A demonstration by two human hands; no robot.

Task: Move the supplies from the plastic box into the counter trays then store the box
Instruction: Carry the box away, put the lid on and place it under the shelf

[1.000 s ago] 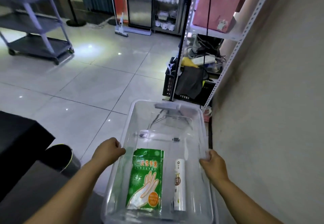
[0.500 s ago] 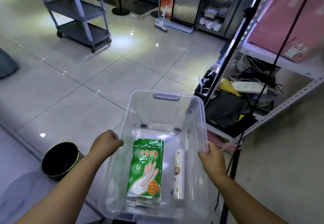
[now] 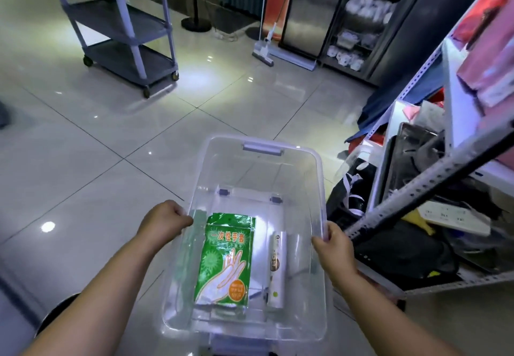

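Note:
I carry a clear plastic box (image 3: 261, 144) in front of me above the tiled floor. My left hand (image 3: 164, 220) grips its left rim and my right hand (image 3: 333, 247) grips its right rim. On the box's bottom lies a green packet of disposable gloves (image 3: 225, 261), flat, towards the near end. Just to its right lies a white roll (image 3: 276, 269), lengthwise. No counter trays are in view.
A metal rack (image 3: 434, 188) full of cables, bags and boxes stands close on the right. A grey wheeled cart (image 3: 119, 30) is at the far left. A mop (image 3: 264, 49) and a glass-door cabinet (image 3: 358, 19) stand at the back. A dark bin (image 3: 55, 314) sits low left.
The view has swung left, away from the wall: the rack now sits further right and more open floor shows. Both hands keep their hold on the box; its contents have not shifted.

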